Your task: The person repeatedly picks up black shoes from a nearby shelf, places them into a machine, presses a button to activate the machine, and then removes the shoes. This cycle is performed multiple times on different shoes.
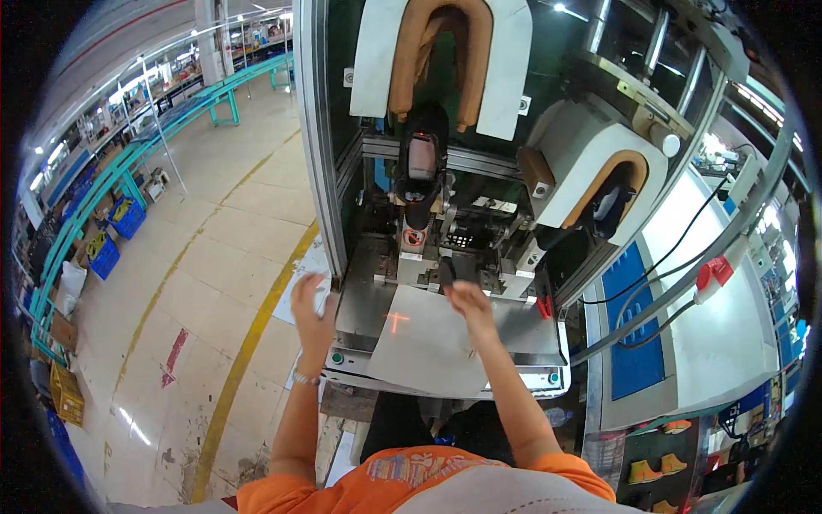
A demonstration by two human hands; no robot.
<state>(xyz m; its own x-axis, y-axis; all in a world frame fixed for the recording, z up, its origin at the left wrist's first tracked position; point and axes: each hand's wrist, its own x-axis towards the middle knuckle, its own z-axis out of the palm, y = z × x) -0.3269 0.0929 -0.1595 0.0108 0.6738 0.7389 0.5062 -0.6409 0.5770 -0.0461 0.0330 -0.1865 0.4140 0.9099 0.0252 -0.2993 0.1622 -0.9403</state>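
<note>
My left hand [313,310] is raised beside the left front edge of the machine's metal table, fingers apart and holding nothing. Over the far right part of a pale sheet [424,347], my right hand [471,306] is closed, its fingers curled. A small dark piece [448,271] shows by its fingertips; whether it is held or belongs to the machine is unclear. A red light cross falls on the sheet. Beyond it, a dark shoe-shaped form [419,158] stands upright below a white block with a brown U-shaped pad [469,64].
A second padded white block [629,188] at right surrounds another dark form. Green buttons [337,358] sit on the table's front corners. Red-handled pliers or similar [544,307] lie at its right edge. A metal post [317,137] rises at left; a hose [685,265] crosses at right.
</note>
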